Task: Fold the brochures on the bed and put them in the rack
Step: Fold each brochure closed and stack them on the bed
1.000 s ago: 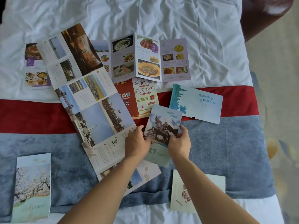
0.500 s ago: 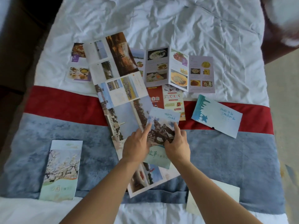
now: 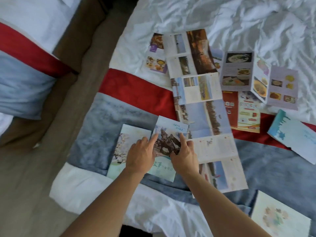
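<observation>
A folded brochure with a statue photo (image 3: 171,132) is held between both hands, low over the grey blanket band. My left hand (image 3: 142,154) pinches its left edge with the index finger stretched along the cover. My right hand (image 3: 184,156) pinches its right edge the same way. Its left side overlaps a folded blossom brochure (image 3: 118,151). A long unfolded brochure (image 3: 201,93) lies just to the right. An open food menu (image 3: 239,71), an orange leaflet (image 3: 246,113) and a folded teal brochure (image 3: 294,137) lie further right. No rack is in view.
The bed (image 3: 239,17) has rumpled white sheets and a red and grey runner. A purple food leaflet (image 3: 156,55) lies behind the long brochure. A pale folded brochure (image 3: 277,218) sits at the near right. A brown floor gap (image 3: 42,168) separates a second bed (image 3: 25,48) on the left.
Both hands have carried the statue brochure leftward, off the long unfolded brochure and onto the blossom brochure. The view has swung left, bringing the second bed and floor into sight.
</observation>
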The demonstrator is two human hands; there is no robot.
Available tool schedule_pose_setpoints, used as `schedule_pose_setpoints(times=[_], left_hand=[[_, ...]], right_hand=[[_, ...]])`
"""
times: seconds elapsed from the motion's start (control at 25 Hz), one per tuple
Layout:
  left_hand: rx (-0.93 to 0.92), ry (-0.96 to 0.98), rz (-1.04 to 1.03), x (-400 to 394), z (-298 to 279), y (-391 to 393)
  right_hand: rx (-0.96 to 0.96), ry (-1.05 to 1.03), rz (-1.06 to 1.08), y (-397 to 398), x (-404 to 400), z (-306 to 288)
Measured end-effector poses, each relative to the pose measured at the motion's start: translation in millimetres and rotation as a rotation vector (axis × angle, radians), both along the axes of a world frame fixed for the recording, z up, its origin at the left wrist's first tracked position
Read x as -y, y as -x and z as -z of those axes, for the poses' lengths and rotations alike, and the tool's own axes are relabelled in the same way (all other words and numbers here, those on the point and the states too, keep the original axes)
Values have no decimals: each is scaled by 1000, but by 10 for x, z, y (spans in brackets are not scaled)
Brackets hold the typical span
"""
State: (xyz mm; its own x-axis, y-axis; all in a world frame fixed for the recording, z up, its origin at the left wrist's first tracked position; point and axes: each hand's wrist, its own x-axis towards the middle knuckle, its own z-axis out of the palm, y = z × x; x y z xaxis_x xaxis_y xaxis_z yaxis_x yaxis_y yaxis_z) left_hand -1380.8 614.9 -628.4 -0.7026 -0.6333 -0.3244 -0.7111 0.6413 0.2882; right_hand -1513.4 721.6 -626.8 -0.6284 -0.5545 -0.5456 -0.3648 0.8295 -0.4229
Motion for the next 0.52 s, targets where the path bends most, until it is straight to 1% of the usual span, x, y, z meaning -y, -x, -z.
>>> schedule_pose_setpoints(times=[0.16, 0.28, 0.4, 0.52], left_hand=[[45, -18, -52, 290, 69, -635], [38, -45, -90, 432, 131, -986], [57, -40, -83, 480, 195, -1221], [97, -53, -58, 502, 265, -1335]], right_hand=[[-36, -14, -119, -578, 365, 86], [-72, -54, -196, -903, 539, 137], [-94, -122, -247, -1117, 616, 180], [-97, -160, -248, -1269, 639, 206]])
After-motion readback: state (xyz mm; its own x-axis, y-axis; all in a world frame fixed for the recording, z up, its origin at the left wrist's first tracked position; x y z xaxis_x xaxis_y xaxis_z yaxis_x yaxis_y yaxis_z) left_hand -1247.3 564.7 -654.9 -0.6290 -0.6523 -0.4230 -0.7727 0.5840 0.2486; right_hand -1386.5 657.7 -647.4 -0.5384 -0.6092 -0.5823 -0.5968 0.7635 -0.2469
